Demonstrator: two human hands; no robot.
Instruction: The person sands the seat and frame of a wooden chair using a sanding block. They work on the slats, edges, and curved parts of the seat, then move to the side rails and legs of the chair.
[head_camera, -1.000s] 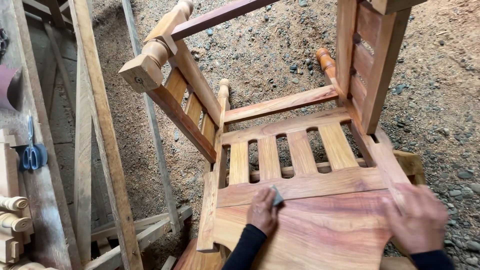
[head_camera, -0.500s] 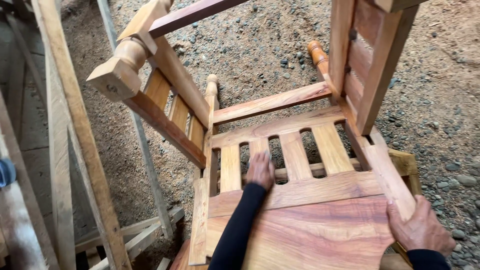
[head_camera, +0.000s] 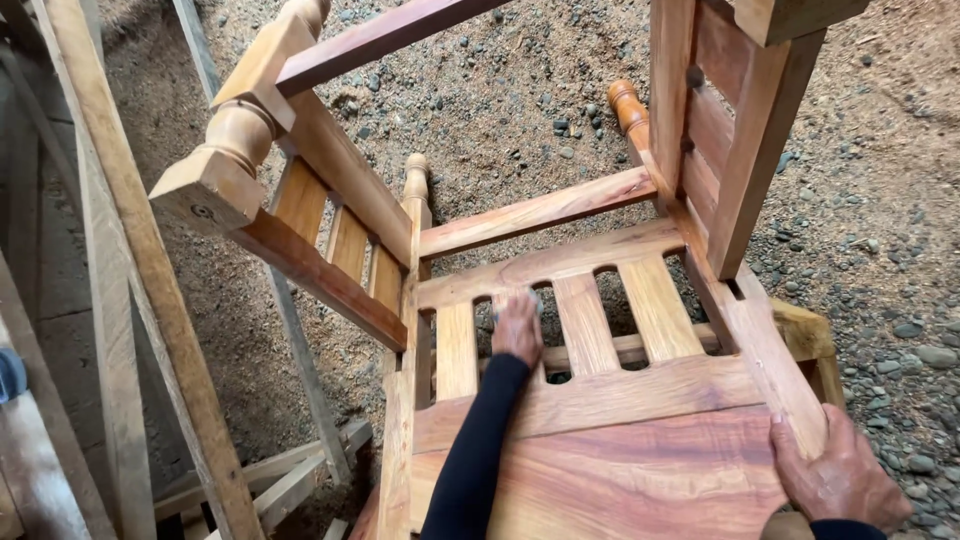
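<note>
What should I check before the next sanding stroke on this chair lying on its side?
1. Left hand flat on a back slat: ok.
2. Sanding pad under the left hand: cannot tell, only a grey edge shows at the fingertips.
3. Right hand bracing the chair at the side rail: ok, fingers grip its edge.
4. Chair steady on the gravel ground: cannot tell, its contact points are hidden.
5. Neighbouring slats free of tools or scraps: ok.
</note>
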